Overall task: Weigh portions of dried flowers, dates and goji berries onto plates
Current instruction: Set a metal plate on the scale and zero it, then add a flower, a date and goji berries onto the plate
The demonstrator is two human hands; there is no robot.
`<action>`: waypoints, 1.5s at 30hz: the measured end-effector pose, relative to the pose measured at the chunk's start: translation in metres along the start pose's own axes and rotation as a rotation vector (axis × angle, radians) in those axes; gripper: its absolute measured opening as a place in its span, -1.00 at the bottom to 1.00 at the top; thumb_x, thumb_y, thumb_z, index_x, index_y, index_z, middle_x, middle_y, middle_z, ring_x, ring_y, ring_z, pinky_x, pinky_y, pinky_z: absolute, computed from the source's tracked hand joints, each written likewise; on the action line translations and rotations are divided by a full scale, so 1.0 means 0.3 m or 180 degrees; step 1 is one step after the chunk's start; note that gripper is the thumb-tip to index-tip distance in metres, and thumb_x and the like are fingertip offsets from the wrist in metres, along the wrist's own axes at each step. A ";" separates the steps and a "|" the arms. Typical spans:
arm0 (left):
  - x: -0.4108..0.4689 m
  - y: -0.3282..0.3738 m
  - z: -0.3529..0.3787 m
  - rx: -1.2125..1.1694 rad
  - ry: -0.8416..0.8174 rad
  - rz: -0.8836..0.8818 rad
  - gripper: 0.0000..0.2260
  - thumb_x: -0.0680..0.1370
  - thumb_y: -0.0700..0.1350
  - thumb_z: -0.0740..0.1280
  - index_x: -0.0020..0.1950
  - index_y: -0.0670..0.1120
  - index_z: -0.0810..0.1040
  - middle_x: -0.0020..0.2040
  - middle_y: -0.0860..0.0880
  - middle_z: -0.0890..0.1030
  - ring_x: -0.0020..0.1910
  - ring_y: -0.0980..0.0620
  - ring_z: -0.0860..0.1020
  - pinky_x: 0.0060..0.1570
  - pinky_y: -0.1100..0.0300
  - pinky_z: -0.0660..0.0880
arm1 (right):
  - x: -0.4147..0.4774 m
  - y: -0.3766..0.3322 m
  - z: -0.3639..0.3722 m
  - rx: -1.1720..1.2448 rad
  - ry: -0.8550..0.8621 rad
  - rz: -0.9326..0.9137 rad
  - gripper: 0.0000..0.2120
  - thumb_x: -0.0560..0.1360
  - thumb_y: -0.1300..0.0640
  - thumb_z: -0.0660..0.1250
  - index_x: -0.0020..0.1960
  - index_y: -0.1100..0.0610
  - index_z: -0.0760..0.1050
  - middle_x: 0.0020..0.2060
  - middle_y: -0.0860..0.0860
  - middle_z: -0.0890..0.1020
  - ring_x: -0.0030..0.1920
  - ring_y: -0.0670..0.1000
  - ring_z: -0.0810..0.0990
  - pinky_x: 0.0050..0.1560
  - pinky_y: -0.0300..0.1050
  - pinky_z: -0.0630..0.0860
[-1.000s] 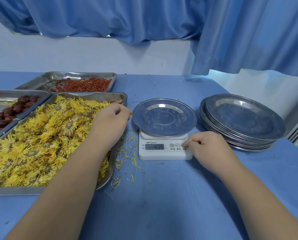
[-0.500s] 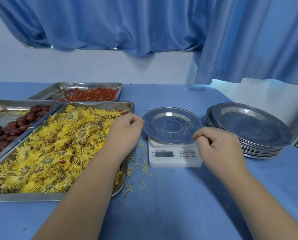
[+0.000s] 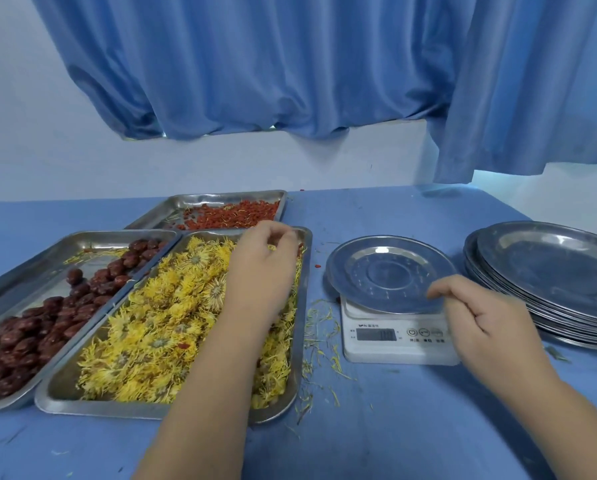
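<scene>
Blue table (image 3: 394, 427) set against a white wall, with a blue curtain (image 3: 290, 64) hanging above its far edge.

Three steel trays crowd the left side.
- The flower tray (image 3: 306, 306) is nearest. The dried flowers (image 3: 158, 323) are heaped almost to its rims.
- The date tray (image 3: 47, 251) lies flush along its left side, and the dates (image 3: 30, 334) are banked toward the near end.
- The goji tray (image 3: 172, 206) sits behind both, with the goji berries (image 3: 234, 214) spread thin.

A narrow lane of bare table separates the flower tray from the scale (image 3: 394, 344). It is littered with loose petals (image 3: 319, 327).

One plate (image 3: 390, 268) sits on the scale, and its rim overhangs the scale body on all sides. The stack of plates (image 3: 550, 271) stands just to the right, near the table's right edge and close to the scale without touching it. The scale's digits are too blurred to read.

The left hand (image 3: 262, 271) is over the far right corner of the flower tray, fingers curled down into the blooms. I cannot tell whether it has any in its grasp.

The right hand (image 3: 484, 317) is at the plate's near right rim, above the scale buttons, fingers curled. I cannot tell whether it pinches the rim or only hovers.

The widest open room is the near strip of table between the two forearms.
</scene>
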State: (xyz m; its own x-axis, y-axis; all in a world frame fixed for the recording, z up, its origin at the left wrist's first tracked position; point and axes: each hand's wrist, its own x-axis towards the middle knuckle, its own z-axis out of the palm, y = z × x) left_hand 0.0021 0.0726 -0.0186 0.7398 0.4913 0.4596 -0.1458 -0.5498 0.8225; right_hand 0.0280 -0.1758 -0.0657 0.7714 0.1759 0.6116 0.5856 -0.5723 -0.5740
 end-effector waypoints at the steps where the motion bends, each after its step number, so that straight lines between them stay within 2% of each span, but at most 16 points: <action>1: 0.013 -0.012 -0.039 0.0031 0.0175 -0.0089 -0.90 0.56 -0.03 0.24 -0.09 0.14 0.53 -0.21 0.12 0.57 -0.44 0.26 0.46 -0.51 0.33 0.36 | 0.001 0.000 -0.001 0.0003 -0.0017 0.0009 -0.74 0.43 0.19 0.13 -0.14 0.01 0.58 -0.45 -0.20 0.51 -0.40 -0.12 0.46 -0.40 -0.21 0.31; 4: 0.041 -0.060 -0.154 0.0998 0.0279 -0.0058 -0.88 0.55 -0.03 0.23 -0.14 0.15 0.51 -0.26 0.13 0.58 -0.44 0.21 0.52 -0.47 0.27 0.43 | 0.004 -0.010 0.011 -0.0024 -0.0111 0.0024 -0.72 0.46 0.35 0.23 -0.14 0.00 0.59 -0.46 -0.27 0.50 -0.41 -0.18 0.45 -0.42 -0.25 0.26; 8: 0.089 -0.127 -0.256 0.2175 -0.0460 -0.0319 -0.95 0.53 0.01 0.30 -0.07 0.11 0.55 -0.09 0.09 0.60 -0.19 0.09 0.57 -0.18 0.17 0.53 | 0.006 -0.014 0.023 -0.0023 -0.0160 0.0081 -0.70 0.43 0.36 0.26 -0.16 0.00 0.61 -0.48 -0.30 0.49 -0.41 -0.20 0.45 -0.42 -0.18 0.28; 10: 0.103 -0.153 -0.280 0.2411 -0.0815 -0.0444 -0.92 0.53 0.04 0.33 -0.04 0.08 0.58 -0.01 0.07 0.60 -0.13 0.11 0.56 -0.22 0.24 0.46 | 0.008 -0.009 0.023 0.0010 -0.0152 0.0146 -0.70 0.43 0.36 0.25 -0.17 -0.01 0.62 -0.47 -0.25 0.51 -0.41 -0.15 0.46 -0.41 -0.16 0.31; 12: 0.104 -0.168 -0.286 0.2469 -0.1086 -0.0479 -0.86 0.53 0.06 0.36 0.01 0.05 0.61 0.04 0.07 0.61 -0.09 0.11 0.55 -0.14 0.21 0.45 | 0.008 -0.006 0.022 0.0035 -0.0167 0.0196 -0.70 0.43 0.35 0.24 -0.17 -0.02 0.62 -0.46 -0.22 0.52 -0.39 -0.11 0.46 -0.40 -0.12 0.35; 16: 0.093 -0.169 -0.278 0.2658 -0.1304 -0.0455 -0.77 0.49 0.00 0.43 0.12 -0.02 0.63 0.06 0.03 0.63 -0.08 0.09 0.58 -0.08 0.21 0.46 | 0.003 -0.006 0.020 0.0080 -0.0221 0.0269 -0.69 0.43 0.34 0.23 -0.19 -0.02 0.61 -0.50 -0.20 0.51 -0.39 -0.11 0.46 -0.40 -0.12 0.35; 19: 0.092 -0.160 -0.278 0.2557 -0.1131 -0.0370 -0.93 0.50 -0.05 0.42 -0.06 -0.01 0.65 -0.06 0.03 0.68 -0.17 0.08 0.59 -0.11 0.16 0.52 | 0.006 -0.009 0.017 0.0101 -0.0222 0.0334 -0.69 0.43 0.34 0.23 -0.20 -0.03 0.61 -0.52 -0.22 0.50 -0.41 -0.14 0.45 -0.40 -0.14 0.31; 22: 0.089 -0.145 -0.291 0.2031 -0.0879 -0.0372 -0.87 0.52 0.00 0.38 -0.19 0.01 0.64 -0.23 0.03 0.67 -0.33 0.03 0.57 -0.21 0.12 0.56 | 0.007 -0.012 0.015 0.0121 -0.0209 0.0368 -0.68 0.43 0.33 0.23 -0.21 -0.05 0.60 -0.55 -0.23 0.48 -0.44 -0.17 0.45 -0.42 -0.18 0.25; 24: 0.089 -0.125 -0.302 0.1394 -0.0756 -0.0459 -0.85 0.53 0.02 0.37 -0.17 0.01 0.65 -0.25 -0.02 0.67 -0.30 -0.03 0.57 -0.23 0.16 0.51 | 0.008 -0.014 0.014 0.0149 -0.0207 0.0397 -0.68 0.43 0.33 0.23 -0.21 -0.05 0.60 -0.56 -0.23 0.47 -0.46 -0.18 0.44 -0.43 -0.18 0.24; 27: 0.091 -0.091 -0.300 0.0343 -0.0764 -0.0842 -0.88 0.56 -0.01 0.35 -0.02 -0.01 0.64 -0.14 -0.07 0.62 -0.25 -0.03 0.57 -0.24 0.13 0.58 | 0.009 -0.013 0.014 0.0192 -0.0224 0.0425 -0.68 0.44 0.33 0.23 -0.21 -0.06 0.60 -0.55 -0.22 0.48 -0.45 -0.17 0.44 -0.42 -0.19 0.24; 29: 0.098 -0.078 -0.287 0.0098 -0.0779 -0.0877 -0.91 0.57 -0.11 0.34 0.04 -0.05 0.61 -0.03 -0.06 0.57 -0.32 0.04 0.59 -0.30 0.20 0.60 | 0.010 -0.010 0.012 0.0232 -0.0231 0.0425 -0.68 0.44 0.32 0.23 -0.21 -0.06 0.60 -0.55 -0.21 0.48 -0.46 -0.16 0.44 -0.43 -0.19 0.25; 31: 0.104 -0.073 -0.273 -0.0115 -0.0735 -0.1015 -0.88 0.56 -0.11 0.36 0.03 -0.12 0.61 -0.10 -0.09 0.54 -0.45 0.12 0.59 -0.32 0.18 0.60 | 0.011 -0.006 0.011 0.0256 -0.0240 0.0423 -0.68 0.44 0.32 0.23 -0.22 -0.06 0.60 -0.57 -0.19 0.47 -0.49 -0.15 0.42 -0.44 -0.19 0.24; 35: 0.110 -0.101 -0.261 0.0475 -0.0704 -0.0964 -0.83 0.53 -0.10 0.40 -0.03 -0.21 0.59 -0.29 -0.06 0.53 -0.46 0.06 0.57 -0.36 0.19 0.57 | 0.014 0.002 0.013 0.0287 -0.0322 0.0434 -0.68 0.45 0.31 0.22 -0.22 -0.07 0.60 -0.56 -0.16 0.47 -0.49 -0.12 0.41 -0.44 -0.21 0.25; 38: 0.109 -0.132 -0.265 0.0954 -0.0692 -0.0746 -0.77 0.50 -0.05 0.41 -0.07 -0.23 0.56 -0.36 -0.07 0.51 -0.44 -0.03 0.40 -0.34 0.15 0.45 | 0.012 0.004 0.017 0.0296 -0.0371 0.0391 -0.69 0.45 0.30 0.22 -0.21 -0.06 0.60 -0.55 -0.21 0.48 -0.48 -0.14 0.42 -0.42 -0.20 0.25; 42: 0.109 -0.156 -0.268 0.1174 -0.0746 -0.0749 -0.71 0.44 0.11 0.46 -0.05 -0.07 0.53 -0.24 -0.06 0.59 -0.35 0.00 0.47 -0.21 0.09 0.47 | 0.013 0.004 0.022 0.0267 -0.0424 0.0353 -0.68 0.45 0.30 0.22 -0.22 -0.08 0.58 -0.55 -0.21 0.47 -0.47 -0.13 0.42 -0.44 -0.21 0.26; 45: 0.115 -0.159 -0.278 0.1222 -0.0784 -0.0680 -0.69 0.42 0.14 0.47 -0.01 -0.02 0.54 -0.30 -0.02 0.56 -0.41 0.04 0.42 -0.30 0.17 0.41 | 0.014 0.005 0.023 0.0309 -0.0458 0.0374 -0.67 0.45 0.30 0.21 -0.24 -0.10 0.57 -0.55 -0.19 0.47 -0.49 -0.12 0.41 -0.47 -0.26 0.25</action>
State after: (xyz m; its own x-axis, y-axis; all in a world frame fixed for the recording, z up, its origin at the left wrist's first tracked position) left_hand -0.0201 0.1721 -0.0140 0.8666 0.4715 0.1637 0.2437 -0.6860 0.6856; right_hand 0.0338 -0.1703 -0.0679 0.8593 0.2290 0.4573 0.5055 -0.5170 -0.6908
